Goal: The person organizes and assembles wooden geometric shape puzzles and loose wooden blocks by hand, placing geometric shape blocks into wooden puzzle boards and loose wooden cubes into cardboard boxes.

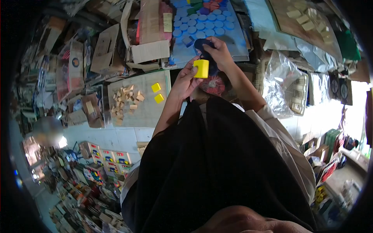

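Note:
A yellow block (201,68) with rounded corners is held between the thumb and fingers of my left hand (188,79). Just above and to the right of it, my right hand (218,52) grips a dark cloth (203,46), which hangs down behind the block. Beyond both hands, blue discs (200,26) lie in rows on a blue sheet (186,54), with a dark blue block (188,41) near my right hand. Two yellow blocks (156,87) rest on a board (147,112) at the left, beside a pile of small bare wooden pieces (126,97).
An open cardboard box (150,52) stands left of the blue sheet. Clear plastic bags (278,83) and a basket (299,95) are at the right. A red bundle (213,85) sits below my hands. More wooden pieces (308,25) lie on a board at upper right.

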`<state>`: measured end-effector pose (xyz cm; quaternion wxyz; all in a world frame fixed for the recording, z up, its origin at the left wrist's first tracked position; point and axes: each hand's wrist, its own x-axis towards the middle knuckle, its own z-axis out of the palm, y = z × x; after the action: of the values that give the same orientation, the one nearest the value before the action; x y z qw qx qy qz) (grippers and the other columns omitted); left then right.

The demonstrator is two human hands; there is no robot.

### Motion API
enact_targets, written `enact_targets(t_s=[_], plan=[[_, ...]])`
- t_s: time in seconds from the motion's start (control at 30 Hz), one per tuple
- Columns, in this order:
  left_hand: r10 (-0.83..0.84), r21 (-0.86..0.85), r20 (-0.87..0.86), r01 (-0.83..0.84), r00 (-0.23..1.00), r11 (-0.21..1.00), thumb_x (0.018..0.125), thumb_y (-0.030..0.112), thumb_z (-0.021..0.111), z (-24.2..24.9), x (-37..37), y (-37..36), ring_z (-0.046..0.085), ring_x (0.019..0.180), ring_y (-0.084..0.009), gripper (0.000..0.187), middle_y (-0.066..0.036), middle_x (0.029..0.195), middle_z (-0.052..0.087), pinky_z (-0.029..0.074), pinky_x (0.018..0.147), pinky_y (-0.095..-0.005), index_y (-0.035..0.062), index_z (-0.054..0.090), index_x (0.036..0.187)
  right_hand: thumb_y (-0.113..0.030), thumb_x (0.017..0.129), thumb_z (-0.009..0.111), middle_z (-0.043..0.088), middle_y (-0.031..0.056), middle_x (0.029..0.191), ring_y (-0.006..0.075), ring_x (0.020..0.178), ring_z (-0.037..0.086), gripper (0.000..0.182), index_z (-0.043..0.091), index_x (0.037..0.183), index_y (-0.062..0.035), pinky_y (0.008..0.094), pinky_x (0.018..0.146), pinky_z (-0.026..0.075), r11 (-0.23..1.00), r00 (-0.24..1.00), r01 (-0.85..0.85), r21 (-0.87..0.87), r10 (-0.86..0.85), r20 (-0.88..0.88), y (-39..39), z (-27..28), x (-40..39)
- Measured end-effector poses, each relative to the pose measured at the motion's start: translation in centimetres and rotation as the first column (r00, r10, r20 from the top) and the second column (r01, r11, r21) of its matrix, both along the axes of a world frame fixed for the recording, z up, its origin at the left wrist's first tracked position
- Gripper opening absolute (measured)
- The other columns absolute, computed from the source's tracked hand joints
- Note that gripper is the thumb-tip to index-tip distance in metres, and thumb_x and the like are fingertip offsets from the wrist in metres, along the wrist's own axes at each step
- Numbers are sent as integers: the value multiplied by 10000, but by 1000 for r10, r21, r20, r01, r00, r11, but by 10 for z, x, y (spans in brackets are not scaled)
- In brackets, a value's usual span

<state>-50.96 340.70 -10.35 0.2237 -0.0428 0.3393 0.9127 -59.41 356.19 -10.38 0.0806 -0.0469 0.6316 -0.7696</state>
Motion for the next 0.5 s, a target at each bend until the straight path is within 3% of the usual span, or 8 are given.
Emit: enact_targets(t_s=[0.03, 0.07, 0.1, 0.17, 0.23, 0.3, 0.4, 0.5], plan=[[50, -88, 8, -49, 999, 995, 869, 132, 518, -4, 0, 2, 571, 890, -151, 300, -54, 1046, 533, 501, 717, -261, 52, 468, 1154, -81, 812, 555, 604, 62, 847, 112, 725, 549, 251, 531, 1028, 44, 250, 633, 446, 950, 959, -62, -306, 141, 244, -2, 21, 12], [142, -83, -19, -143, 990, 986, 852, 94, 539, 4, 3, 11, 576, 892, -150, 177, -47, 1016, 552, 494, 794, -297, 35, 529, 1020, -83, 822, 541, 602, 71, 870, 115, 758, 550, 275, 513, 1058, 54, 245, 660, 446, 943, 907, -96, -318, 214, 362, -5, 15, 18], [120, -97, 25, -118, 992, 988, 837, 83, 564, -13, 0, 4, 578, 880, -144, 83, -34, 947, 572, 485, 780, -291, 34, 553, 904, -85, 831, 527, 599, 79, 893, 118, 791, 550, 299, 495, 1088, 64, 240, 688, 445, 934, 825, -134, -330, 290, 485, -6, 3, 27], [94, -197, -7, -94, 996, 976, 829, 90, 582, -51, 8, -12, 579, 870, -140, 115, -30, 915, 581, 474, 752, -258, 47, 561, 934, -59, 810, 526, 593, 81, 920, 135, 850, 550, 301, 512, 1091, 49, 237, 735, 442, 961, 829, -221, -166, 275, 487, 4, -18, 37], [160, -260, 108, -127, 981, 957, 812, 109, 608, -81, 25, -32, 577, 869, -127, 162, -32, 919, 584, 467, 709, -233, 45, 569, 956, -33, 777, 532, 597, 78, 918, 157, 827, 571, 299, 536, 1065, 47, 247, 738, 457, 906, 874, -414, -90, 423, 241, 34, -40, 44], [501, -532, 186, -342, 846, 775, 792, 110, 622, -151, 49, -78, 576, 871, -122, 198, -46, 928, 595, 481, 687, -234, 37, 575, 970, 6, 748, 517, 601, 77, 917, 158, 812, 582, 307, 554, 1051, 43, 253, 739, 465, 949, 774, -268, -168, 316, 549, 61, -28, 55], [775, -756, 162, -428, 611, 496, 750, 84, 643, -241, 87, -163, 585, 792, -136, 224, -69, 902, 609, 496, 650, -248, 24, 579, 956, 38, 758, 473, 596, 91, 961, 163, 825, 591, 307, 550, 1055, 29, 260, 738, 479, 978, 828, -208, 3, 174, 533, 102, -78, 63], [907, -865, 99, -415, 409, 282, 668, 46, 702, -347, 112, -249, 598, 652, -155, 301, -107, 906, 626, 494, 585, -270, 38, 593, 949, 43, 771, 452, 591, 88, 975, 164, 847, 593, 306, 543, 1062, 18, 269, 742, 486, 962, 844, -166, 219, 23, 537, 122, -107, 66]])
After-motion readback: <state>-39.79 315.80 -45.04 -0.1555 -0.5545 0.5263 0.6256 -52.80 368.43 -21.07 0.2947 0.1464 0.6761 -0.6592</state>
